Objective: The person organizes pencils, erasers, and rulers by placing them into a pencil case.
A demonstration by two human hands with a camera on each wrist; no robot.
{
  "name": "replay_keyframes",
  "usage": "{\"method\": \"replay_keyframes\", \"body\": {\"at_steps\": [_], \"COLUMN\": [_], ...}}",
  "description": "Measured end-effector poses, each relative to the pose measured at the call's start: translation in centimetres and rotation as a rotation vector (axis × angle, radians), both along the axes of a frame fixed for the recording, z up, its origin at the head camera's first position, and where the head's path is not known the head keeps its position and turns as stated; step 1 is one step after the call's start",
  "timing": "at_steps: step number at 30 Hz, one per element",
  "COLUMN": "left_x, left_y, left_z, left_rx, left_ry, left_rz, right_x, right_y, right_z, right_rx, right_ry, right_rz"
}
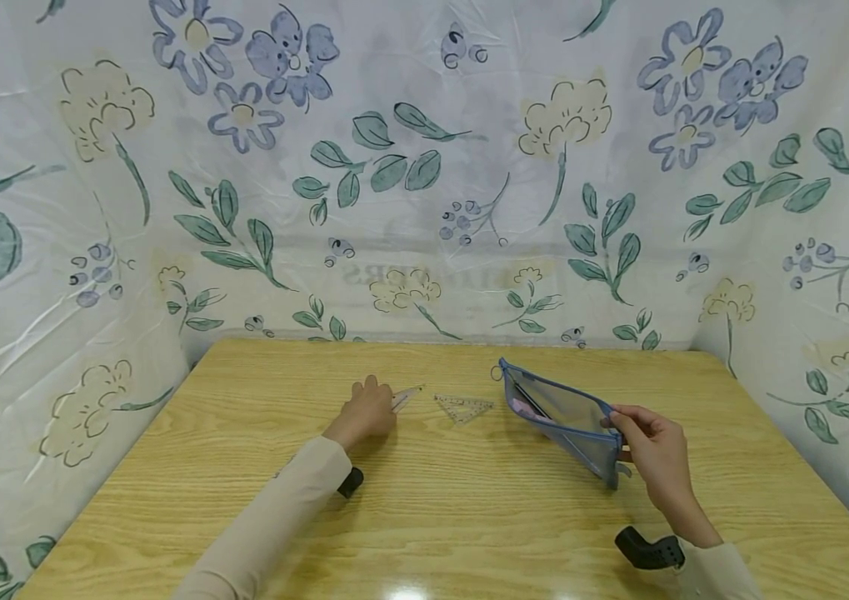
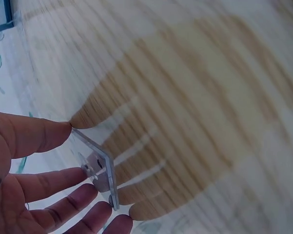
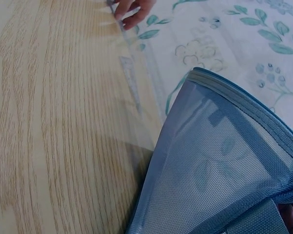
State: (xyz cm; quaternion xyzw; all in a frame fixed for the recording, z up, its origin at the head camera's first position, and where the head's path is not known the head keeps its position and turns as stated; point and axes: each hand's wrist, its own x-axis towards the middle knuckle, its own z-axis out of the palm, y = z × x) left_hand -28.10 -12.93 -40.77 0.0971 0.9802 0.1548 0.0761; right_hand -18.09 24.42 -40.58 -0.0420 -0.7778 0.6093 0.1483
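My left hand holds a clear plastic set square between thumb and fingers, low over the table. In the left wrist view the set square is seen nearly edge-on, with the thumb at one end and fingertips along its far side. A second clear set square lies flat on the table to the right of it. My right hand grips the corner of a blue mesh pencil case, its zipped mouth spread apart. Inside the case are a dark pen and something pink.
The wooden table reaches back to a floral curtain, which also hangs at both sides. A ring pull hangs at the pencil case's far corner. A black wrist mount sits by my right wrist.
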Motion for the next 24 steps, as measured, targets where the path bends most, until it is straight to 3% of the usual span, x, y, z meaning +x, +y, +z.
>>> {"method": "replay_keyframes", "body": {"at_steps": [15,24], "left_x": [-0.36,-0.48], "left_y": [-0.15,-0.37], "left_z": [0.35,0.50], "left_rx": [-0.028,-0.053], "left_ry": [-0.041,-0.026], "left_rz": [-0.021,-0.064], "right_x": [-0.06,-0.06], "right_y": [0.09,0.13], "right_z": [-0.04,-0.09], "right_rx": [0.010,0.015], "right_ry": [0.011,0.014], "right_rz": [0.003,0.006]}}
